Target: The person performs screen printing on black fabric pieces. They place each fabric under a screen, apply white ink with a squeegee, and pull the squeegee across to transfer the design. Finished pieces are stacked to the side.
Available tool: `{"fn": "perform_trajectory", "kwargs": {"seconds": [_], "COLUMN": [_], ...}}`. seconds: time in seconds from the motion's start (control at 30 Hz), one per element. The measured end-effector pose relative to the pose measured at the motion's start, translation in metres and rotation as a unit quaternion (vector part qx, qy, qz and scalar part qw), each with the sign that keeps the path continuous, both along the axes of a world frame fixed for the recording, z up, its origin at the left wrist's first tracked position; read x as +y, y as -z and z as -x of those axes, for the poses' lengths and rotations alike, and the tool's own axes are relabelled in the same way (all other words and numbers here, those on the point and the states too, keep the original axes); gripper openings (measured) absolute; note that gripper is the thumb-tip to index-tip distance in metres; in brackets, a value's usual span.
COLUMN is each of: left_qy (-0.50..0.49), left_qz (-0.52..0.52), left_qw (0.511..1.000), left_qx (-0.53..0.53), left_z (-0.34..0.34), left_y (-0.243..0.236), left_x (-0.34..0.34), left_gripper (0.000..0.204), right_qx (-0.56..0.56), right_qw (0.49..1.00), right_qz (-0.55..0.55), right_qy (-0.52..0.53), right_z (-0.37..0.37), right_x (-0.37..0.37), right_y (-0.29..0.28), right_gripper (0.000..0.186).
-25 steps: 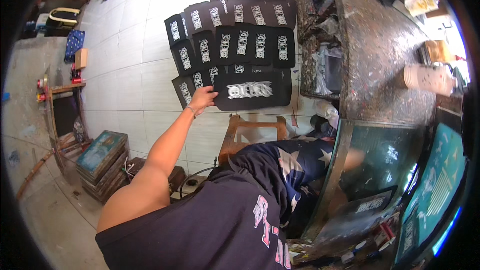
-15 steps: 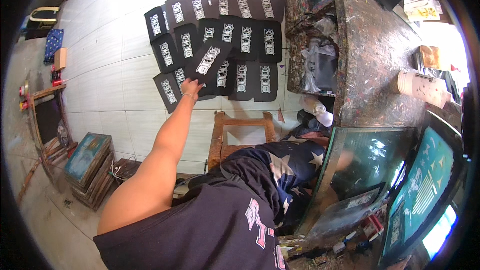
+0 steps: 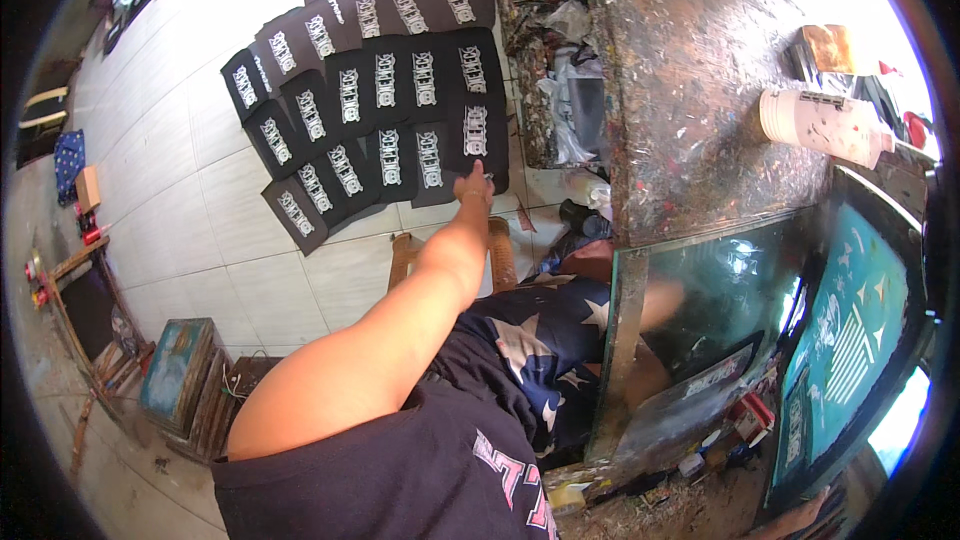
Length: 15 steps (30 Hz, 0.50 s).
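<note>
Near the right end of the rows, my left hand is closed on the lower edge of a black cloth piece with a white print. That piece lies over or against its neighbours; whether it rests fully flat I cannot tell. Left of it is a similar grey-black printed cloth piece, and several more overlap in rows on the tiled floor. My right hand does not show.
A wooden stool stands below my left forearm. At right are a paint-stained table, a white plastic tub, a framed glass panel and a green printing screen. Stacked wooden frames stand at lower left.
My left hand has carried a printed cloth piece rightward from over the middle of the rows to their right end. The view has shifted too, so the rows appear farther left.
</note>
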<state>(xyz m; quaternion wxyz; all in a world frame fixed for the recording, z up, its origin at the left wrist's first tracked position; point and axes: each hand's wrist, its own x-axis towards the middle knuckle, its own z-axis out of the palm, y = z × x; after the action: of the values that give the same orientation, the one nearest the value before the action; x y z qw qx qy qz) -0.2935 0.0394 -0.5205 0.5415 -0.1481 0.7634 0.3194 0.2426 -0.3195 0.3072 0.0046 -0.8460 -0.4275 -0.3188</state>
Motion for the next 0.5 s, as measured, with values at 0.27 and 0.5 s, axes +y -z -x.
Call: {"fn": "perform_trajectory", "kwargs": {"seconds": [0.27, 0.5], "left_qy": [0.432, 0.300], "left_qz": [0.032, -0.498], "left_qw": [0.890, 0.767], "left_qx": [0.144, 0.271], "left_z": [-0.018, 0.012], "left_y": [-0.035, -0.289], "left_x": [-0.070, 0.021], "left_gripper": [0.041, 0.015], "right_qx": [0.131, 0.181], "right_qw": [0.990, 0.978], "right_qz": [0.039, -0.090], "right_qy": [-0.016, 0.043], "right_z": [-0.029, -0.018], "right_x": [-0.032, 0.021], "right_y": [-0.018, 0.003], "right_gripper": [0.055, 0.057]}}
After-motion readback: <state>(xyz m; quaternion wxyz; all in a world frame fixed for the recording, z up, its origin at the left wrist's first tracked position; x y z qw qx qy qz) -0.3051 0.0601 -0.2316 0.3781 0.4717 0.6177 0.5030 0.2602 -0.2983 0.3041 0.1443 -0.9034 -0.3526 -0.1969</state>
